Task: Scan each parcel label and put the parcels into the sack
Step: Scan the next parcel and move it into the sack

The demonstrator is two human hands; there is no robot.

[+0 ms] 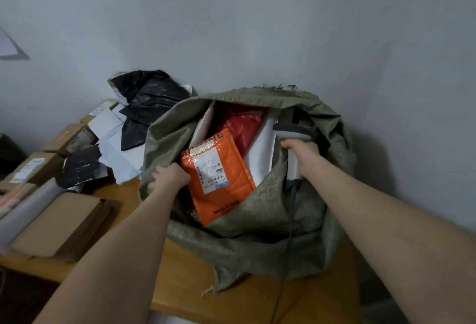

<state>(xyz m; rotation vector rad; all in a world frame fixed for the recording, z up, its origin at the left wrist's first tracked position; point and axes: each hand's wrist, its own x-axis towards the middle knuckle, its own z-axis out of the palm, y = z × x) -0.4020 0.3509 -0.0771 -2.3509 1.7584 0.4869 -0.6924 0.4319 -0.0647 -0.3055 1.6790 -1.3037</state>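
Now my left hand (170, 176) grips the orange Mistine mailer (219, 189), which sits in the mouth of the green woven sack (257, 236) on the counter (180, 287). My right hand (301, 153) clasps the barcode scanner (292, 135) above it.

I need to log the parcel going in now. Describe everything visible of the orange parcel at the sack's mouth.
The orange parcel is a flat, padded-looking plastic mailer with MISTINE printed in dark letters near both ends. A white shipping label with barcodes faces the camera. The parcel leans tilted, its lower end tucked behind the front rim of the green woven sack and its upper end in front of a red parcel and white parcels. The left hand grips its left edge.
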